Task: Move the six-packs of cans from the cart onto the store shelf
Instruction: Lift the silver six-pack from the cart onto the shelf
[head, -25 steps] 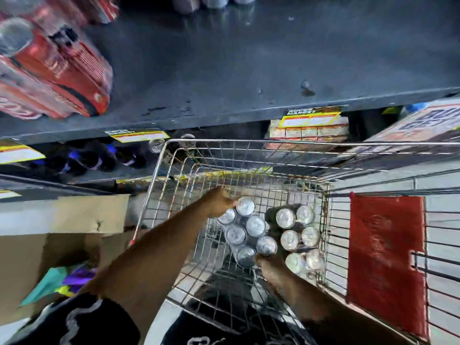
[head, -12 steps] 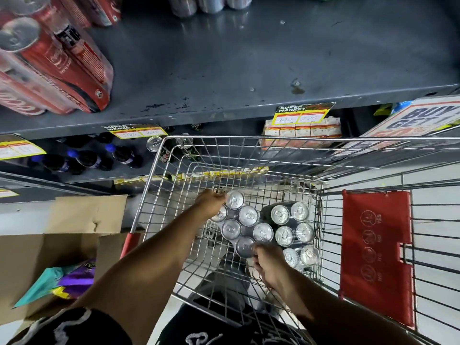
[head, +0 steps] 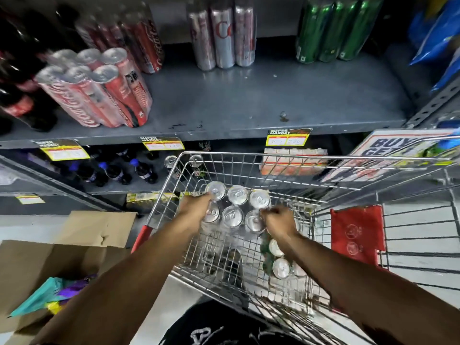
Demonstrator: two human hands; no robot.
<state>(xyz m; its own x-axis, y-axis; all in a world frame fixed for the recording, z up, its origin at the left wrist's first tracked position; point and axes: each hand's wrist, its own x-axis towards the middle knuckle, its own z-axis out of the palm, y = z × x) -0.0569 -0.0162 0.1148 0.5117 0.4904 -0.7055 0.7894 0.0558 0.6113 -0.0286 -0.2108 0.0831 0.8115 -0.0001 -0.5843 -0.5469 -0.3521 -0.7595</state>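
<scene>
Six-pack in hand: a six-pack of silver-topped cans (head: 235,206), two rows of three, held over the wire cart (head: 311,160), inside its rim.
Left hand (head: 196,210): clasped against the pack's left end, fingers curled around the nearest cans.
Right hand (head: 278,221): gripping the pack's right end, fingers hooked over the can tops.
Second six-pack (head: 280,260): lower in the cart, to the right, partly hidden under the right forearm; only a few can tops and green wrap show.
Shelf (head: 249,103): grey metal, just beyond the cart, with a broad bare stretch at its middle.
On the shelf: a red six-pack (head: 99,88) leaning at left, tall silver cans (head: 221,36) at the back centre, tall green cans (head: 331,31) at the back right.
Shelf edge: yellow price tags (head: 287,138), figures blurred.
Below the shelf: dark bottles with blue caps (head: 117,170).
Cart fittings: a red flap (head: 356,232) at right.
Floor, left: an open cardboard box (head: 37,265).
</scene>
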